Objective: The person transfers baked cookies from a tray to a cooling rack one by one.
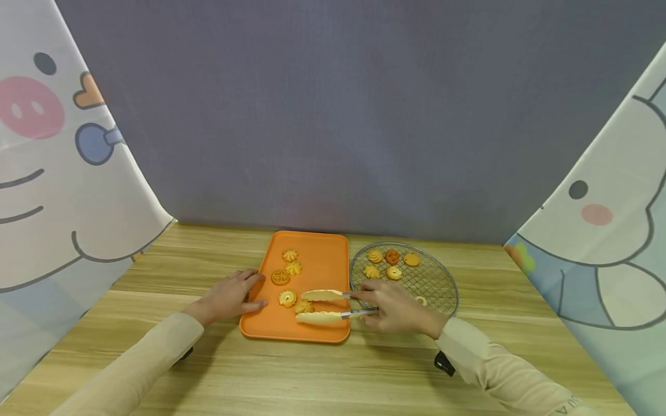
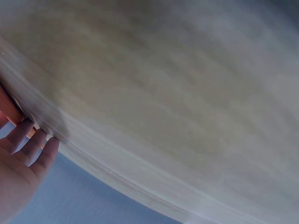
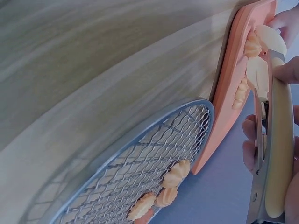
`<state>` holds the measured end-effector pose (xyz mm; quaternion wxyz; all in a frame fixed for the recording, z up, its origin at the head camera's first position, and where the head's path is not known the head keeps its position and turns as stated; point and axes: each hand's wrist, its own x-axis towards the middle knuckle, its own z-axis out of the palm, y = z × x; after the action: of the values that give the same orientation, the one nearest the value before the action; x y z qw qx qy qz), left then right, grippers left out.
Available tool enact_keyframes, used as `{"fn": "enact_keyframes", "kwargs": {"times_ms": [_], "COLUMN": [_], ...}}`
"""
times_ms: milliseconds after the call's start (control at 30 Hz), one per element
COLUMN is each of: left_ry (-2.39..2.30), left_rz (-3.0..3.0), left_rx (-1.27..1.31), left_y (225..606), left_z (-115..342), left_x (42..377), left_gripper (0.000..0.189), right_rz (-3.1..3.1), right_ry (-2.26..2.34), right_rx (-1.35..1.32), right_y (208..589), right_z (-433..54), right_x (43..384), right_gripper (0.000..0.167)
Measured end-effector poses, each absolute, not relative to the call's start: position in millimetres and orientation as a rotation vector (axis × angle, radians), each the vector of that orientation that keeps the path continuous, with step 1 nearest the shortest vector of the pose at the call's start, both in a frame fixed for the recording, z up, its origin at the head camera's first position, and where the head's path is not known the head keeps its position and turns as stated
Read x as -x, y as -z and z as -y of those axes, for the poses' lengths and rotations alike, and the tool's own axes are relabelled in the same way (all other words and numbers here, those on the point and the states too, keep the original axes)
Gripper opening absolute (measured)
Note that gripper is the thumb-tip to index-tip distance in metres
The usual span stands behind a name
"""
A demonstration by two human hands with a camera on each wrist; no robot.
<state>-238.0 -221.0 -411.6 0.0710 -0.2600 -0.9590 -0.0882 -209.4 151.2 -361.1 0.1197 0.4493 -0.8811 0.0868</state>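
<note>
My right hand (image 1: 392, 306) grips a pair of tongs (image 1: 359, 312) with cream-coloured, scalloped tips. Those tips are spread on either side of a cookie (image 1: 304, 307) at the near part of an orange tray (image 1: 322, 254); whether they touch it I cannot tell. Several other cookies lie on the tray, among them a ring-shaped cookie (image 1: 287, 298) and a brown round cookie (image 1: 280, 277). At the tray's left rim rests my left hand (image 1: 229, 297), its thumb over the inside. The left wrist view shows the left fingers (image 2: 35, 144) loosely extended at the tray's edge.
Right of the tray lies a round wire mesh rack (image 1: 432, 283) with several cookies on it, including a reddish cookie (image 1: 392, 256); my right hand covers part of it. A grey panel (image 1: 333, 115) stands behind the wooden table (image 1: 291, 375), with cartoon-printed sheets at both sides.
</note>
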Motion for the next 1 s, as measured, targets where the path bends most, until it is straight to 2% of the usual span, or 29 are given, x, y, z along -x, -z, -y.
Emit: {"fn": "enact_keyframes", "kwargs": {"times_ms": [1000], "left_ry": [0.267], "left_rz": [2.880], "left_rx": [0.787], "left_y": [411.8], "left_z": [220.9], "left_x": [238.4], "left_gripper": [0.065], "right_rz": [2.607], "right_ry": [-0.248], "right_rx": [-1.315], "right_y": [364.5], "right_z": [-152.6], "right_x": [211.3], "right_gripper": [0.047]}}
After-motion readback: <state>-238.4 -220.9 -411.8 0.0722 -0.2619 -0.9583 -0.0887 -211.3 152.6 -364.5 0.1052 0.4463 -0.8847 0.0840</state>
